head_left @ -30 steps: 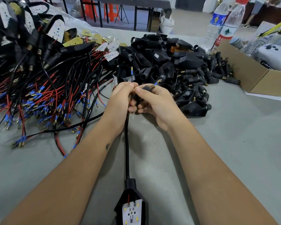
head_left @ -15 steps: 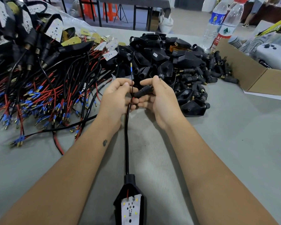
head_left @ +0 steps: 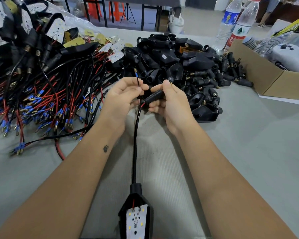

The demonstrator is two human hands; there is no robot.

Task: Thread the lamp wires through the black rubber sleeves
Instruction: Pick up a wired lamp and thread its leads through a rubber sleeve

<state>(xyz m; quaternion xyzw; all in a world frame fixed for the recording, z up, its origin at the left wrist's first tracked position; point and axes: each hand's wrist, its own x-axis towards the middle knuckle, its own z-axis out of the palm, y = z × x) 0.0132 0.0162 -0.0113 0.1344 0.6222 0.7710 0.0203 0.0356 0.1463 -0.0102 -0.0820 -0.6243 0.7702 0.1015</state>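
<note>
We have one lamp head (head_left: 135, 214) lying nearest us on the grey table (head_left: 248, 152), and everything below is placed from it. Its black cable (head_left: 135, 149) runs straight away from the lamp head up to our two hands. There our right hand (head_left: 171, 104) grips a black rubber sleeve (head_left: 154, 97), fingers curled round it and thumb on top, with a brass tip showing just past the thumb. A red wire (head_left: 142, 105) leaves the cable end and goes into the near mouth of that sleeve, so we judge the red lead to be threaded, or close to it. Our left hand (head_left: 123, 95) pinches the thin black wire (head_left: 138, 81) between thumb and fingertips; this wire stands upright beside the sleeve, its blue-collared terminal free in the air beyond the hand. We judge that this second lead has yet to go into a sleeve, so this lamp is about half done.

Far beyond the lamp head and to its left lies a big tangle of wired lamps (head_left: 41, 83) with red and black leads ending in blue terminals. Beyond it and slightly right sits a heap of black housings and loose sleeves (head_left: 188, 66), which suggests many more units remain. Farther right stands a cardboard box (head_left: 269, 80), with two water bottles (head_left: 235, 26) behind it
</note>
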